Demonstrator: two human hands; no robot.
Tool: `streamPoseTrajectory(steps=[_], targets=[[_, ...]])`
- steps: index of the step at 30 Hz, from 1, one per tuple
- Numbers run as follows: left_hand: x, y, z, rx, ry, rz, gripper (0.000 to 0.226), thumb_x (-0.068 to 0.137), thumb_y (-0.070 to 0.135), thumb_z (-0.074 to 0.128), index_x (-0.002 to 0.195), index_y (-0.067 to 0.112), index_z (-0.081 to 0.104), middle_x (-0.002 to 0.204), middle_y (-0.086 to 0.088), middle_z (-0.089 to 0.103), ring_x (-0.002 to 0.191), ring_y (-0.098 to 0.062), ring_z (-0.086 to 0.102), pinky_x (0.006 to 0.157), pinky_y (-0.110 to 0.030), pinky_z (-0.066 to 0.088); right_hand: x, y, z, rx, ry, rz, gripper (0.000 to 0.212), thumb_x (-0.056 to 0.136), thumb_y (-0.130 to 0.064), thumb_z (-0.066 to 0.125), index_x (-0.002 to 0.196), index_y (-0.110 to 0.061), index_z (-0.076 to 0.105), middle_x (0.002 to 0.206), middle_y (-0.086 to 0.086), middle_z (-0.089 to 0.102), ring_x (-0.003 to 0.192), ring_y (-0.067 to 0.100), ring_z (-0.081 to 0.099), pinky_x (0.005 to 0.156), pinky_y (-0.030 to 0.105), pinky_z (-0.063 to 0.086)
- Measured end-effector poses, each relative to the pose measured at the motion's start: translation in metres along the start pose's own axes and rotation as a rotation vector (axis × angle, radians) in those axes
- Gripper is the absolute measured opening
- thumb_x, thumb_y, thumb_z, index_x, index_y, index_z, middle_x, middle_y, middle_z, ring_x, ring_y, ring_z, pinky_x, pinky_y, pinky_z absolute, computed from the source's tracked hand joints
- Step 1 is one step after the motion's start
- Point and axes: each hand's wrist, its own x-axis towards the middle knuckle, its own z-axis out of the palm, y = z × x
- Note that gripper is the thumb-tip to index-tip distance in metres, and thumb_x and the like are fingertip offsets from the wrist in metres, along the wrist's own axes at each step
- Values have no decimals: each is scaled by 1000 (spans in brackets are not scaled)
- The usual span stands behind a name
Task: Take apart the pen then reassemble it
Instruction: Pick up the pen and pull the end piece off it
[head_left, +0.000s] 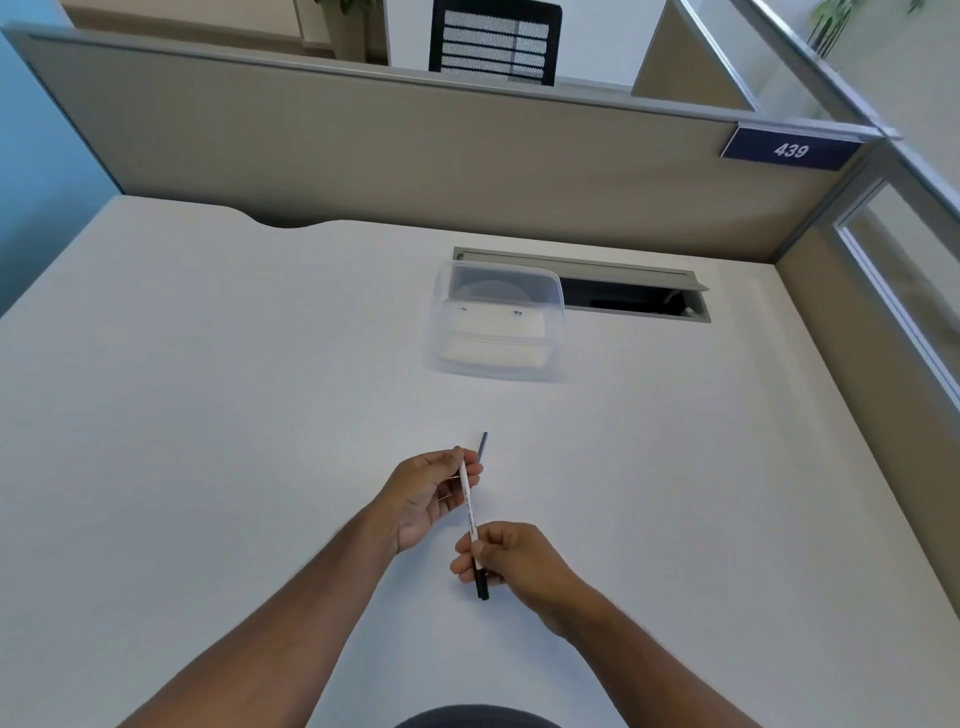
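Note:
A slim white pen (469, 506) with a black lower end is held above the white desk (208, 389), running from upper left to lower right. My left hand (427, 496) pinches its upper end between thumb and fingers. My right hand (511, 564) grips the lower part, just above the black tip section (482, 584). A small dark blue part (483, 446), thin and stick-like, shows just beyond my left fingertips; whether it lies on the desk or is held I cannot tell.
A clear plastic container (496, 325) stands on the desk farther back. Behind it is an open cable slot (628, 293) in the desktop. A beige partition wall (363, 150) with a sign reading 439 (789, 149) closes the back.

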Motion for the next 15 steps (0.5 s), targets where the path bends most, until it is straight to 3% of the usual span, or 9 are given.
streamPoseTrajectory(steps=[4, 6, 9, 13, 15], targets=[[-2, 2, 4, 31, 19, 25, 23, 102, 9, 58, 90, 5, 78, 87, -11, 82, 76, -17, 77, 71, -27, 62, 0, 2, 3, -56, 101, -28, 14, 99, -12, 64, 97, -8, 77, 88, 6, 82, 83, 21, 79, 84, 32, 63], [-4, 3, 7, 43, 30, 31, 22, 101, 9, 58, 92, 4, 77, 85, -10, 82, 73, -16, 77, 65, -25, 62, 0, 2, 5, -105, 153, -26, 12, 97, -13, 67, 95, -9, 79, 85, 3, 82, 82, 20, 79, 80, 28, 63], [-5, 2, 10, 58, 50, 37, 21, 101, 8, 58, 91, 3, 76, 80, -9, 82, 69, -15, 77, 66, -25, 63, -1, 2, 8, -187, 227, -19, 12, 96, -15, 69, 93, -10, 80, 82, 1, 82, 79, 16, 79, 69, 17, 56], [-3, -1, 14, 70, 73, 39, 21, 101, 9, 59, 90, 3, 76, 78, -8, 81, 68, -15, 77, 67, -26, 63, 0, 4, 11, -311, 311, 3, 11, 92, -18, 74, 86, -13, 81, 77, -3, 81, 75, 13, 77, 75, 24, 62], [-3, -2, 15, 68, 77, 32, 21, 101, 10, 60, 89, 4, 77, 79, -9, 81, 69, -16, 77, 68, -28, 62, 1, 4, 13, -390, 363, 12, 12, 87, -25, 79, 79, -15, 79, 73, -4, 79, 67, 10, 74, 70, 24, 60]])
